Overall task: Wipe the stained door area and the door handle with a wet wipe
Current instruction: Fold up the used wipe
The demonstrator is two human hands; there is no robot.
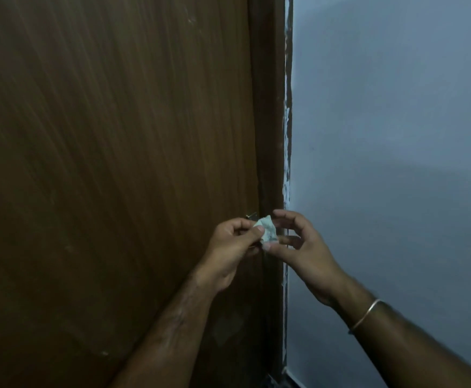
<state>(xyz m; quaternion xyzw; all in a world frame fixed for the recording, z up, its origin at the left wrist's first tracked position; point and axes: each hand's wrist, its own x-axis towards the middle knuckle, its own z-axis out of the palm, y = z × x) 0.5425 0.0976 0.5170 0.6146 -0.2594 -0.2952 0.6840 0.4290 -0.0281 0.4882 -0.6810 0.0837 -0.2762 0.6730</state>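
Observation:
A brown wooden door [116, 163] fills the left of the head view. A crumpled whitish wet wipe [267, 230] sits between both hands, in front of the door's right edge. My left hand [228, 250] pinches the wipe's left side with thumb and fingers. My right hand [298, 247] pinches its right and lower side, the other fingers spread. Only a small metal piece of the door handle [251, 216] shows just above my left hand; the rest is hidden behind the hands.
The dark door frame [269, 107] runs down right of the door, with chipped white paint along its edge. A plain bluish wall [396, 135] fills the right side. A thin metal bangle [364, 315] sits on my right wrist.

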